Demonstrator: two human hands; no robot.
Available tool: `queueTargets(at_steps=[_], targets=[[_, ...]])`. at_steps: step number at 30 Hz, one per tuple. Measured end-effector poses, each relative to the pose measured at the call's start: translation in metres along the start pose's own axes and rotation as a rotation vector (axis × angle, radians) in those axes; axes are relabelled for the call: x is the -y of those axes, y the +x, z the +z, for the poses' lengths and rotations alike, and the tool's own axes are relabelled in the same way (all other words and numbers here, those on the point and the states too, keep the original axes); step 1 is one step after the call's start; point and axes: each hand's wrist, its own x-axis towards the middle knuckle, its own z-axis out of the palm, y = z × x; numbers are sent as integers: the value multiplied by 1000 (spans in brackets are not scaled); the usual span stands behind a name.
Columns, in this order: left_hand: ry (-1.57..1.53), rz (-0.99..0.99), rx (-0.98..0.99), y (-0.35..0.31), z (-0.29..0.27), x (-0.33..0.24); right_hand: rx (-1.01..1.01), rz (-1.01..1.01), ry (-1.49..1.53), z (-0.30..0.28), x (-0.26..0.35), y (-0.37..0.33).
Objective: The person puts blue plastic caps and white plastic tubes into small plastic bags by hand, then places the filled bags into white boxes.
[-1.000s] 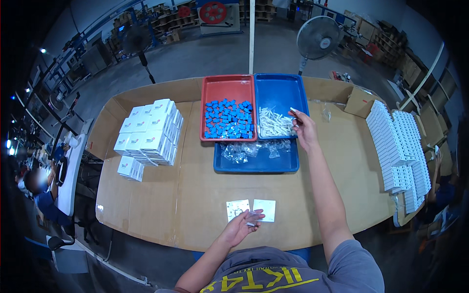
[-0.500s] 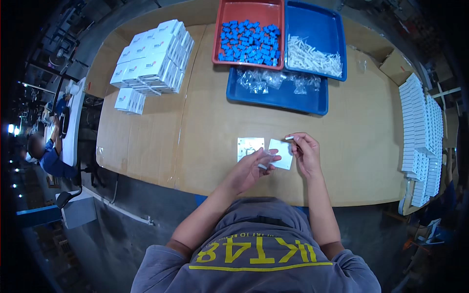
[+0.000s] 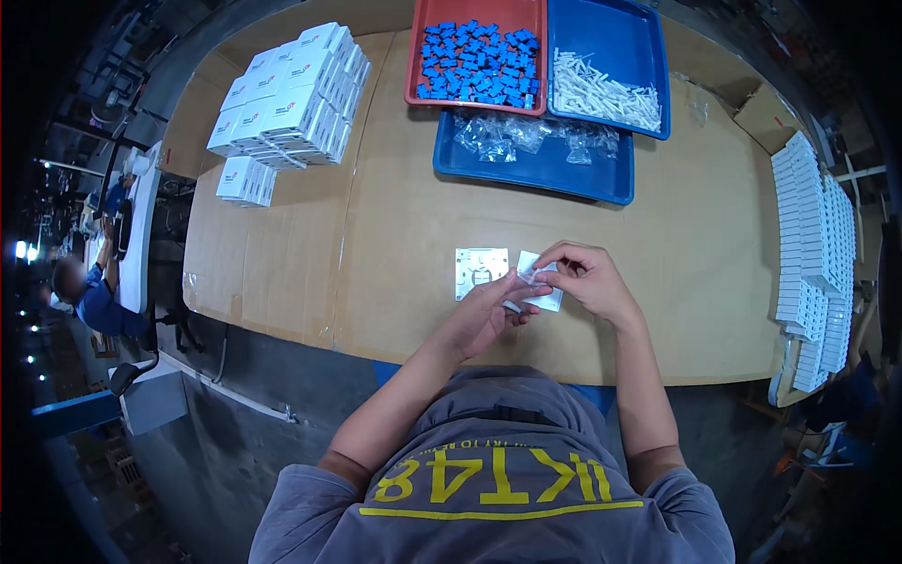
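My left hand (image 3: 489,315) is curled palm-up around what looks like a small clear plastic bag (image 3: 536,290), near the table's front edge. From the right, my right hand (image 3: 592,280) meets it with thumb and forefinger pinched at the bag's upper end. The small white stick-shaped piece seen earlier in those fingers is now hard to make out. A flat white square plate (image 3: 554,302) lies on the table, partly hidden under both hands. Just left of it rests a white square frame (image 3: 475,262) with a cut-out pattern in its middle.
Ahead, a red tray (image 3: 442,13) holds blue connector-like parts and a blue tray (image 3: 601,23) white plugs. Below them, another blue tray (image 3: 526,183) holds clear bags. White boxes (image 3: 291,108) are stacked at left, white pieces (image 3: 808,254) at right. A person (image 3: 108,305) sits far left.
My right hand has moved left and its fingers now meet the bag at my left hand. The view has shifted slightly, so the trays appear higher.
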Motion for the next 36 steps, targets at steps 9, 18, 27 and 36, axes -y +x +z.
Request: queueTargets(at_steps=[9,18,27,36], targets=[[50,-49,-51,-2,-8,4,371,-138,-90,-5,6,22],[-83,-14,85,2,-11,0,552,69,63,3,7,23],[72,69,97,-6,14,-13,389,-44,99,-4,8,24],[-73,27,133,6,-7,2,420,-21,90,0,7,25]])
